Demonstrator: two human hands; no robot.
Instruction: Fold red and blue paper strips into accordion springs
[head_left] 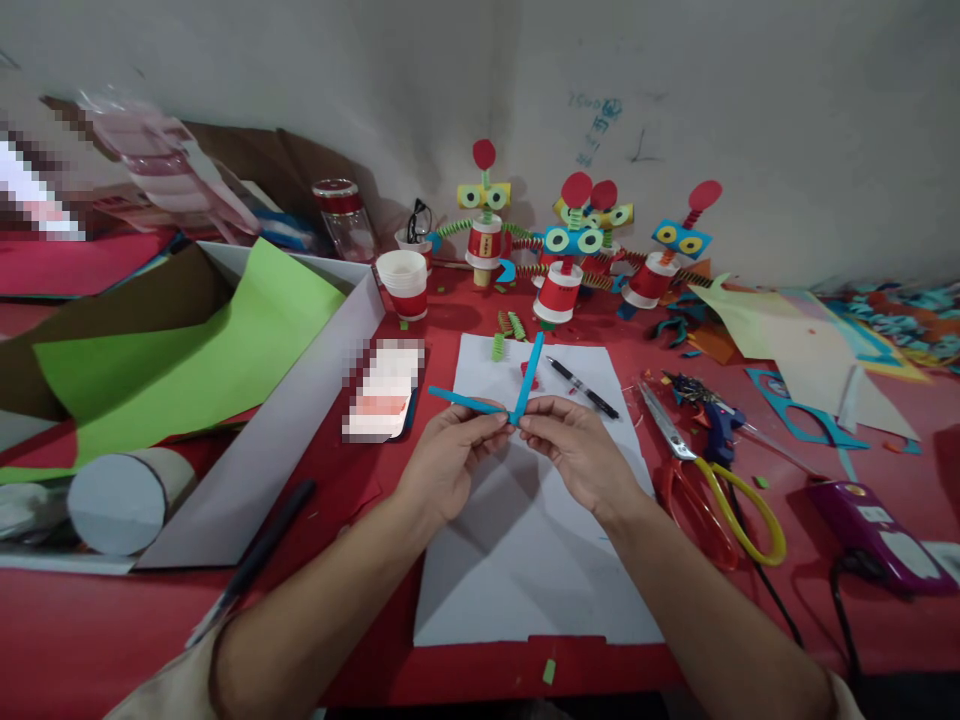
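Note:
Two narrow blue paper strips meet at an angle like a V above a white sheet. My left hand pinches them near the joint, where one strip reaches out to the left. At the same joint, my right hand pinches from the other side, with the second strip pointing up and away. Fingertips partly cover the corner. Beyond the hands lie a green folded paper spring, a small red piece partly behind the strip, and a black pen.
Scissors and a blue glue gun lie at right, near a purple box with a cord. Paper-cup figures and stacked cups stand along the wall. A phone and a white box holding green paper are left.

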